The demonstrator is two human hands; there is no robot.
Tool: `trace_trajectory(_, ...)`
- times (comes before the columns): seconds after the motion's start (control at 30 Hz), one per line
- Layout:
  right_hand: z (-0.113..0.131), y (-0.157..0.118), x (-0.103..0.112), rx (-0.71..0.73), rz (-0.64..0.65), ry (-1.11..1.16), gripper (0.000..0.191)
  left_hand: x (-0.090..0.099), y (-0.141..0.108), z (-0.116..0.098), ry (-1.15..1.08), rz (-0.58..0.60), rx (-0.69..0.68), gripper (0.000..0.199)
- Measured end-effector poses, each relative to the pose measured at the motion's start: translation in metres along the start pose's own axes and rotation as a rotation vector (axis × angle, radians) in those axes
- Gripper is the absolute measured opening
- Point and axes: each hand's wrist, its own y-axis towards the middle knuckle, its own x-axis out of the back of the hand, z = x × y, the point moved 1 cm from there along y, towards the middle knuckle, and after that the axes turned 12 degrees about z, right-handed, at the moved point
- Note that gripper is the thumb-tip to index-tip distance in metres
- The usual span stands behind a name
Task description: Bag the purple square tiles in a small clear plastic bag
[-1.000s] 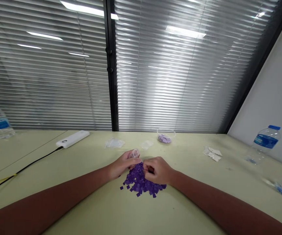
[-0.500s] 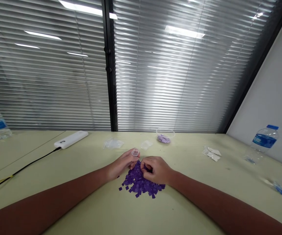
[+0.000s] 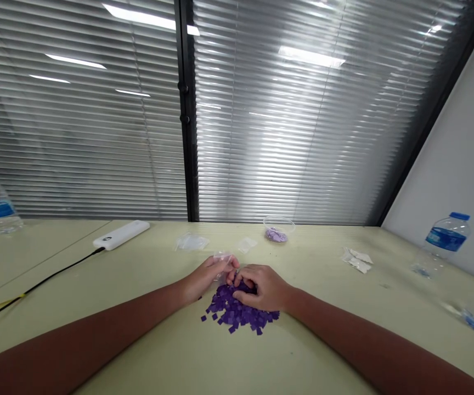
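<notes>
A pile of small purple squares (image 3: pixel 237 314) lies on the pale table in front of me. At the pile's upper left, my left hand (image 3: pixel 208 275) is closed on a small clear plastic bag (image 3: pixel 222 257). My right hand (image 3: pixel 263 286) rests over the upper right of the pile, its fingers curled and pressed together close to the left fingertips. Whatever is between the right fingertips is too small or hidden to make out. The right hand covers part of the squares.
Clear bags (image 3: pixel 191 242) and another clear piece (image 3: pixel 246 244) lie behind my hands. Further back is a round clear tub (image 3: pixel 277 235) with lilac bits. A white device (image 3: pixel 122 235) with a black cable sits left; white packets (image 3: pixel 357 260) and bottles (image 3: pixel 446 238) stand right.
The clear bag in my left hand has tilted and shows more of its side. My left fingers have stretched toward the right ones, and my right fingertips have moved slightly left.
</notes>
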Motion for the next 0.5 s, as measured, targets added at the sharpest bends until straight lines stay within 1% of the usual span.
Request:
trace_trajectory(0.07,0.0004,0.0001,0.0003,0.023,0.007,0.013,0.024,-0.0014,0.0003,-0.0019,-0.027,0.017,-0.002,0.026)
trace_trajectory(0.13,0.0004,0.0004,0.0002,0.032,0.014,0.014,0.026,-0.0021,0.0013,-0.0019,-0.046,0.032,-0.007,0.026)
trace_trajectory(0.27,0.0,0.0006,-0.0002,0.004,0.026,0.008,0.018,-0.0002,0.0027,0.0025,-0.031,0.016,-0.008,0.023)
trace_trajectory(0.43,-0.0004,-0.0006,0.0003,0.0,0.025,-0.011,0.013,0.0022,0.0022,0.0055,0.002,0.002,-0.014,0.038)
trace_trajectory(0.5,-0.0004,-0.0007,0.0008,0.003,0.026,-0.013,0.012,0.0025,0.0024,0.0062,-0.003,0.009,-0.014,0.039)
